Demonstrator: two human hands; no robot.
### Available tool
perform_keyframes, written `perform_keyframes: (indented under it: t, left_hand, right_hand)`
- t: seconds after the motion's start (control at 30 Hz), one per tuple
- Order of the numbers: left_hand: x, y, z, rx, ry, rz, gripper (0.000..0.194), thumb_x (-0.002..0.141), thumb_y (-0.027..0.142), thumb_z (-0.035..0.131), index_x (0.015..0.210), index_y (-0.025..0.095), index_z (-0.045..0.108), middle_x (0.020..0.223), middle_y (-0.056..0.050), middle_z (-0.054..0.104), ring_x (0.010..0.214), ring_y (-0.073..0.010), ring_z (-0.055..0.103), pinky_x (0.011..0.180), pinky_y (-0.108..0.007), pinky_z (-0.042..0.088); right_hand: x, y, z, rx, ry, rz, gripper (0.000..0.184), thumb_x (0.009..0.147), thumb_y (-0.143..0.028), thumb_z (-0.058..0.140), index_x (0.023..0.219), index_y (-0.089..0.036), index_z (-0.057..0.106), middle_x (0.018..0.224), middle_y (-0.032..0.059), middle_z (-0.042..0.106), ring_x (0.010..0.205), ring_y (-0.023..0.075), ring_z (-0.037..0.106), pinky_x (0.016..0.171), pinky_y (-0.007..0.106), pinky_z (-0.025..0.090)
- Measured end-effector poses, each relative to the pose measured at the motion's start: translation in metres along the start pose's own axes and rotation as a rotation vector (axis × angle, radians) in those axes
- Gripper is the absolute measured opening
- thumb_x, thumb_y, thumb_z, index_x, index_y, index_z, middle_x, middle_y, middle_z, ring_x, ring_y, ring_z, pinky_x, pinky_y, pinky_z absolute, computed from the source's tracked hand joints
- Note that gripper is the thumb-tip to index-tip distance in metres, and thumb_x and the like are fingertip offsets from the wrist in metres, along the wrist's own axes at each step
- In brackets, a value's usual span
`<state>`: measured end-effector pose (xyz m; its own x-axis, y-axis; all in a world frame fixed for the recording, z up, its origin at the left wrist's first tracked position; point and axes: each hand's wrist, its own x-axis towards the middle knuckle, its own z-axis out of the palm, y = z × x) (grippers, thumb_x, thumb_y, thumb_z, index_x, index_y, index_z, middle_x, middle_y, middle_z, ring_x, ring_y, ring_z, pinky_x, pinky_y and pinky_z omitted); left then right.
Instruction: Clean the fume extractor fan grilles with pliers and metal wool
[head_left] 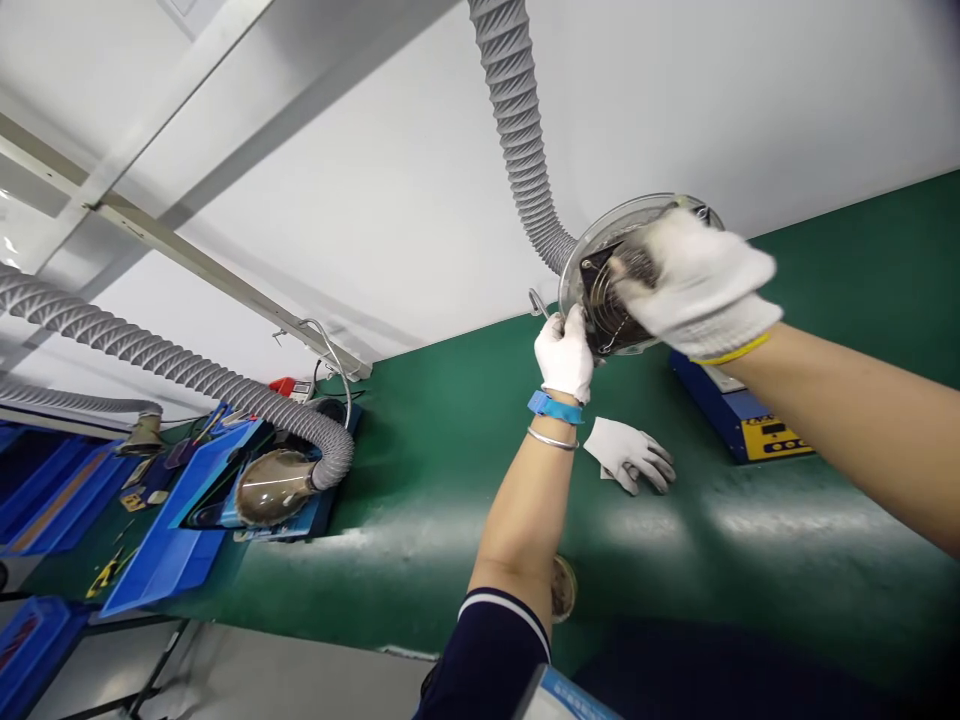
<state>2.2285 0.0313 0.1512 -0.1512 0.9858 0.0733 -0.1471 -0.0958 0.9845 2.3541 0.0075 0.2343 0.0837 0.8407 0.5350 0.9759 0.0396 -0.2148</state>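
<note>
A round clear extraction hood (600,232) with a dark fan grille (609,300) hangs on a grey ribbed hose (519,130) above the green bench. My left hand (565,352), in a white glove, is closed on the hood's lower left rim beside a small metal hook (537,301). My right hand (694,278), also gloved, lies over the fan grille with its fingers pressed onto it. A blue strap and a metal bangle circle my left wrist.
A spare white glove (628,455) lies on the green bench mat (435,470). A blue box with a yellow panel (742,415) stands at the right. At the left, a second hose and hood (274,485) hang over blue trays (169,540) with small tools.
</note>
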Motion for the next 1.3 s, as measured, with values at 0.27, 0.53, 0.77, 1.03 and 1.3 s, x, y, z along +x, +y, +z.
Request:
perform_keyframes:
  t: [0.27,0.53,0.77,1.03,1.3]
  left_hand:
    - [0.000,-0.002,0.005,0.022,-0.028,0.005,0.038,0.086,0.052,0.060,0.075,0.018,0.049,0.059,0.006,0.041,0.042,-0.0043,0.041,0.048,-0.022,0.050]
    - [0.006,-0.004,0.003,-0.005,0.018,0.016,0.035,0.087,0.051,0.056,0.085,0.017,0.059,0.063,0.004,0.053,0.042,-0.0049,0.043,0.043,-0.020,0.042]
    - [0.006,0.000,-0.005,-0.027,0.080,0.073,0.031,0.088,0.046,0.056,0.080,0.016,0.056,0.061,0.005,0.051,0.045,-0.0054,0.045,0.045,-0.019,0.040]
    - [0.002,-0.005,-0.002,-0.072,0.042,0.096,0.029,0.086,0.041,0.059,0.075,0.015,0.053,0.062,0.004,0.051,0.046,-0.0036,0.043,0.049,-0.017,0.043]
    - [0.006,-0.004,0.000,-0.060,0.041,0.091,0.029,0.087,0.044,0.059,0.080,0.016,0.059,0.065,0.003,0.055,0.051,-0.0053,0.049,0.054,-0.020,0.047]
  right_hand:
    - [-0.016,0.053,-0.002,0.137,0.068,0.259,0.046,0.095,-0.057,0.039,0.089,-0.017,0.063,0.072,0.0074,0.055,0.060,0.0178,0.046,0.056,0.029,0.033]
    - [0.005,-0.004,0.008,-0.103,0.217,-0.064,0.035,0.091,-0.047,0.048,0.098,-0.014,0.060,0.093,0.0094,0.057,0.061,0.0116,0.041,0.056,0.026,0.014]
    - [-0.015,0.019,0.014,-0.085,0.061,-0.225,0.033,0.095,-0.046,0.046,0.087,-0.016,0.060,0.084,0.0064,0.055,0.058,0.0108,0.035,0.056,0.028,0.015]
    - [-0.032,0.013,0.028,0.036,0.049,-0.380,0.027,0.093,-0.033,0.045,0.080,-0.016,0.062,0.076,0.0067,0.054,0.062,0.0142,0.043,0.057,0.029,0.018]
    - [-0.024,0.023,0.025,0.025,0.018,-0.249,0.034,0.093,-0.040,0.046,0.089,-0.012,0.065,0.083,0.0106,0.055,0.062,0.0128,0.040,0.059,0.030,0.015]
